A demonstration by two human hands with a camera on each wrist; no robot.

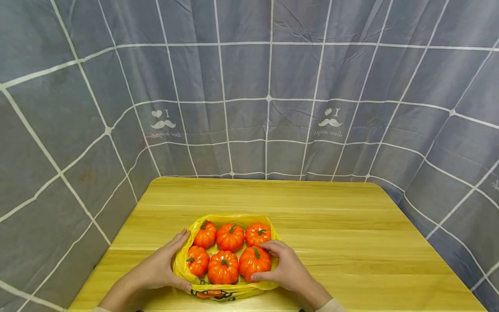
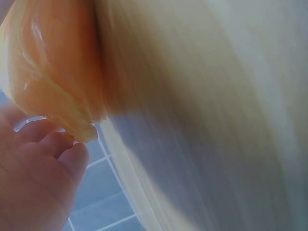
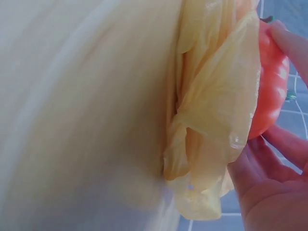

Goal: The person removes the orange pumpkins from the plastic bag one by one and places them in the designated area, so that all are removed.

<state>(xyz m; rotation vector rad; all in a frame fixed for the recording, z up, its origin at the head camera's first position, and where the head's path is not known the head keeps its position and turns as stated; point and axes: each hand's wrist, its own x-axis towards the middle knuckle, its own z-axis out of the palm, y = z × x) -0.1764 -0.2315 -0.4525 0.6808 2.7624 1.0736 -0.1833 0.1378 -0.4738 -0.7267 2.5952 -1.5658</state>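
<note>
Several small orange pumpkins with green stems, such as the front middle pumpkin (image 1: pixel 223 268), lie in a yellow plastic bag (image 1: pixel 249 291) with its mouth spread wide. My left hand (image 1: pixel 161 264) holds the bag's left side, fingers along the rim and thumb at the front corner. In the left wrist view, the fingers touch the bag (image 2: pixel 57 62) and an orange shape shows through it. My right hand (image 1: pixel 286 266) grips the front right pumpkin (image 1: pixel 254 265) between thumb and fingers. From the right wrist, this pumpkin (image 3: pixel 270 82) shows beside the crumpled bag edge; part of it is hidden.
The bag stands on a wooden table (image 1: pixel 351 242), near its front edge. A grey curtain (image 1: pixel 245 121) with white grid lines hangs behind the table and along both sides.
</note>
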